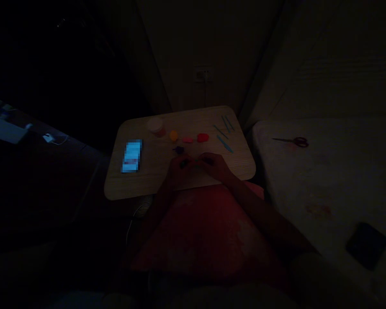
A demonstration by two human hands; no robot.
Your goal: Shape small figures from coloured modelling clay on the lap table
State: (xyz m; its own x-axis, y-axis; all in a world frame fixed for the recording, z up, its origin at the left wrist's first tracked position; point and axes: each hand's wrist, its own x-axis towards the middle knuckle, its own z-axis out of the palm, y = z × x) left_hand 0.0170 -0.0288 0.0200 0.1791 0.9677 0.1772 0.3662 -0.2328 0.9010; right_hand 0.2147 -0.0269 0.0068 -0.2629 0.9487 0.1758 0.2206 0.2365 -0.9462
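In dim light, my left hand [179,167] and my right hand [213,164] meet over the front of the small wooden table [141,184]. Their fingers are closed in a pinch around a small green piece [197,162], which looks like modelling clay and is mostly hidden by the fingers. Just beyond the left hand lies a dark purple lump [179,149]. Farther back, an orange lump [173,136], a pink lump [188,140] and a red lump [203,137] form a loose row.
A lit phone [131,156] lies on the table's left side, and a tub [156,127] stands at the back. Several thin blue tools, one like a plastic knife [224,143], lie at the right. Scissors [291,141] and a dark square item [367,245] rest on the pale surface beside the table.
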